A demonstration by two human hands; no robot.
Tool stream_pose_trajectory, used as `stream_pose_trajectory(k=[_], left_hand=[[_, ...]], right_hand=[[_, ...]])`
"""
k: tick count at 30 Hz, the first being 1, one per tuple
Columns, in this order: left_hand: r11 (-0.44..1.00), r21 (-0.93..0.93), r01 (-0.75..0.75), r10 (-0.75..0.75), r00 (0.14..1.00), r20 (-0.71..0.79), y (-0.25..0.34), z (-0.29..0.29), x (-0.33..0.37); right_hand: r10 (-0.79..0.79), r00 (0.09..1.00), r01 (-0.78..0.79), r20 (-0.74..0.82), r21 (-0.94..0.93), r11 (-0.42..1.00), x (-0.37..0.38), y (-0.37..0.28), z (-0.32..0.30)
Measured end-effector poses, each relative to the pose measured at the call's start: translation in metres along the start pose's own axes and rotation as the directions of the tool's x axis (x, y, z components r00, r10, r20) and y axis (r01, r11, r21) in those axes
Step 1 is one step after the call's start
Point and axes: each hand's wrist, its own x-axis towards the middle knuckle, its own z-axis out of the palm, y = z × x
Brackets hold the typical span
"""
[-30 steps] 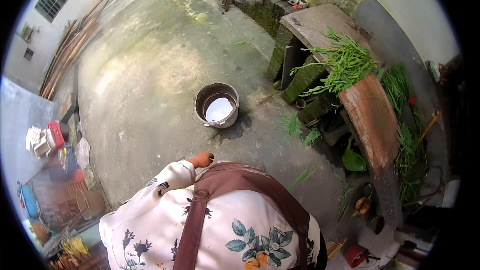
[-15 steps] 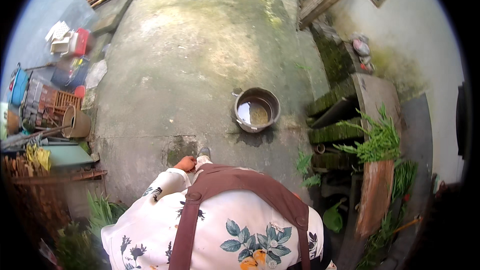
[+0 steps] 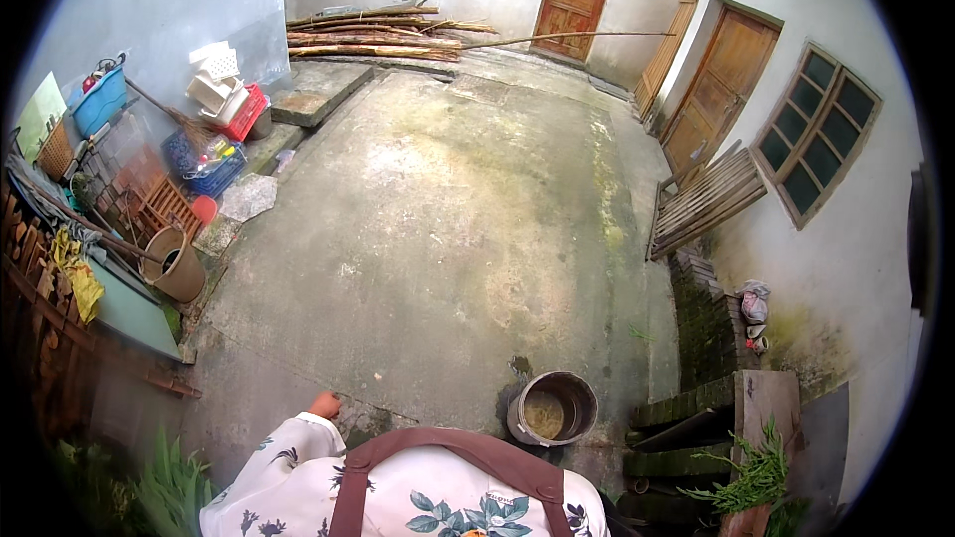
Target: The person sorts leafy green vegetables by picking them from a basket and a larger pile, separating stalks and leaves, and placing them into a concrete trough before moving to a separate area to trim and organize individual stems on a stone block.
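Note:
My left hand (image 3: 324, 404) shows small at the end of a white, flower-printed sleeve (image 3: 298, 438), low over the concrete. Its back faces up and the fingers are mostly hidden, so I cannot make out whether it holds anything. Out of sight is my right hand. To the right of the left hand, a dark round bucket (image 3: 580, 406) stands upright on the ground with some liquid in the bottom. Wet patches darken the concrete beside it. A brown apron strap (image 3: 448, 440) crosses my floral top.
Planks and mossy brick ledges (image 3: 686, 403) line the right, with green plants (image 3: 746, 472). A slatted wooden rack (image 3: 706, 204) leans by the window. Along the left are a tan bucket (image 3: 177, 268), blue crate (image 3: 214, 174) and red basket (image 3: 244, 114). Long poles (image 3: 373, 40) lie at the back.
The view has tilted up, so the doors, window and pole pile show, and the bucket sits lower in the picture. My left hand appears farther left and lower.

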Motion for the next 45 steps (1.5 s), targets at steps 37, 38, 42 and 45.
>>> stream_pose_trajectory(k=[37, 38, 42, 45], left_hand=[[0.931, 0.351, -0.1, -0.002, 0.96, 0.279, 0.519, -0.111, 0.424], [0.945, 0.323, -0.057, -0.033, 0.964, 0.265, 0.534, -0.107, 0.466], [0.886, 0.389, -0.251, 0.149, 0.95, 0.274, 0.69, -0.082, 0.584], [0.833, 0.364, -0.417, 0.321, 0.9, 0.295, 0.822, -0.03, 0.615]], right_hand=[[0.217, 0.976, -0.217, 0.014, 0.167, 0.962, 0.435, -0.021, -0.315], [0.253, 0.967, -0.241, -0.004, 0.291, 0.926, 0.427, -0.036, -0.347], [0.401, 0.893, -0.291, -0.206, 0.417, 0.861, 0.435, -0.008, -0.345], [0.528, 0.823, -0.364, -0.209, 0.519, 0.773, 0.428, 0.006, -0.336]])
